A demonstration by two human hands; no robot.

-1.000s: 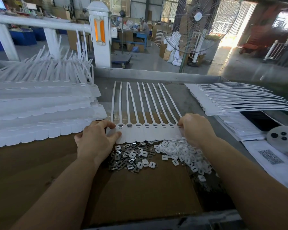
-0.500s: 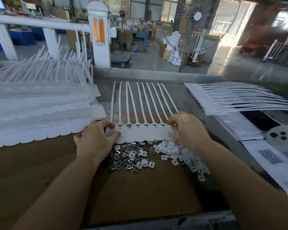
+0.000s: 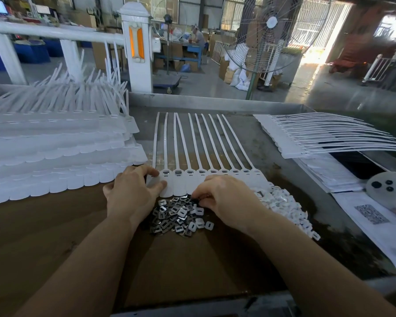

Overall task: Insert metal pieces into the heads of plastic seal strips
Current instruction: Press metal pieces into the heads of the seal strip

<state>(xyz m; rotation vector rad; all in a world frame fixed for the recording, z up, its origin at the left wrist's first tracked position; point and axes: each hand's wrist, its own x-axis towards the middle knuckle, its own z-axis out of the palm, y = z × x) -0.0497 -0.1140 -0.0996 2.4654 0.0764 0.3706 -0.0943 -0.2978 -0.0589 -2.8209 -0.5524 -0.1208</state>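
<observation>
A joined row of white plastic seal strips (image 3: 215,143) lies flat in front of me, heads toward me, tails pointing away. Each head (image 3: 178,172) shows a small slot. My left hand (image 3: 133,193) pinches the row's left end between thumb and forefinger. Just below the heads lies a pile of small metal pieces (image 3: 169,217). My right hand (image 3: 226,200) is over the pile's upper right edge, fingers curled down into it. Whether it holds a piece is hidden.
A tall stack of strip rows (image 3: 55,152) fills the left, and a lower stack (image 3: 318,136) lies at the right. Small white plastic pieces (image 3: 284,202) are heaped right of my hand. Brown cardboard (image 3: 192,259) covers the table; a round white object (image 3: 386,191) and papers (image 3: 370,216) sit far right.
My right hand has moved left and toward me, from the row's right end down onto the metal pieces. My left hand has stayed on the left end.
</observation>
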